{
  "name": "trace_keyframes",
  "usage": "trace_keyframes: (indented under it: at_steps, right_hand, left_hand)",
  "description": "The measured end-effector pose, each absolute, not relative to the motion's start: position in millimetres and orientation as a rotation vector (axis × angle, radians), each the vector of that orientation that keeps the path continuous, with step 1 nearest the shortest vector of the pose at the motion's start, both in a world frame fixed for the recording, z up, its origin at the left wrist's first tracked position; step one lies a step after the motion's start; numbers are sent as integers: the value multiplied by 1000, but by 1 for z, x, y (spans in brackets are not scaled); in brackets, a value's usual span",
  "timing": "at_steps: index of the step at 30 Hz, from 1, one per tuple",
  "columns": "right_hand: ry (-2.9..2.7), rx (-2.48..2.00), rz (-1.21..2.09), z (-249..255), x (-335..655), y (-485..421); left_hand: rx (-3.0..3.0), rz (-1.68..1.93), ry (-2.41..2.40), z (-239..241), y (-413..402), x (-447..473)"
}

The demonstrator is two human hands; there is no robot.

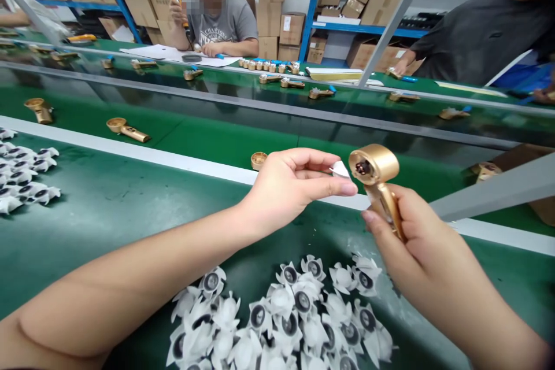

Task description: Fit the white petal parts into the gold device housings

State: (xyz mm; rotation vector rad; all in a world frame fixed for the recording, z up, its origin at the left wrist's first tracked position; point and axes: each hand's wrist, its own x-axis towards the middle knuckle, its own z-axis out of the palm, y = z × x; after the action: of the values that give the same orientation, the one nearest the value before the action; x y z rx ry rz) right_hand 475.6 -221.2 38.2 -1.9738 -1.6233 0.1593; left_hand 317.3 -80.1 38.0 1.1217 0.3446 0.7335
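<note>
Gold handheld part meets a little white piece, right above the green desk point(108, 208).

Right hand point(416, 248) has its grip closed around the gold part point(376, 176) by the handle; left hand point(290, 185) pinches the white piece point(340, 170) at its open head, looks like touching. Pile of white fan pieces point(286, 318) below.

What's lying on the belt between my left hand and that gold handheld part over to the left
In the head view, only a small gold round cap lies between the left hand and the gold handheld part; otherwise bare green belt.
</note>
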Motion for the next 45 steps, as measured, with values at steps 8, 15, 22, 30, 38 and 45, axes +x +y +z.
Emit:
trace_keyframes:
  at_steps: [8,15,22,30,38,45]
  right_hand:
    - [-1735,-1994,109,35,478,-221]
    - [-1885,-1878,4,38,487,-218]
    - [-1962,-1939,-6,31,488,-222]
    - [-1859,-1888,163,39,484,-223]
    - [-1951,-1838,-1,38,487,-223]
    - [-2085,-1793,-448,32,487,-223]
  left_hand:
    - [1147,721,453,43,-81,317]
    - [1127,660,498,42,-75,316]
    - [1183,636,440,44,-77,312]
    - [1230,742,419,53,-87,309]
    - [1167,768,374,55,-92,309]
    - [1133,624,527,53,-83,311]
